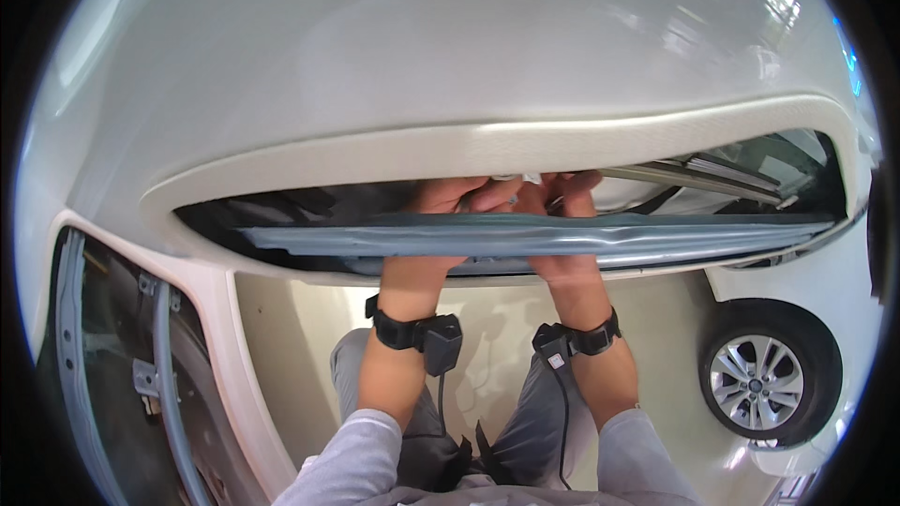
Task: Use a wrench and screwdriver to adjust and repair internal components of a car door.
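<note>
Both forearms, each with a black strapped device, reach into a long window opening in a white vehicle panel. My left hand (448,193) has its fingers curled just under the opening's pale upper frame (497,142), near the middle. Beside it, my right hand (566,189) is closed in the same way. A small pale piece (517,177) shows between the fingers; I cannot tell which hand grips it. A blue-grey metal rail (684,236) crosses in front of both hands and hides parts of them. Thin metal strips (694,178) lie inside the opening to the right.
The white body panel (450,28) fills the upper view. At lower left is a second opening (112,347) with metal rails and brackets. A wheel (757,379) with a silver rim is at lower right. My legs (525,412) show above the pale floor (281,337).
</note>
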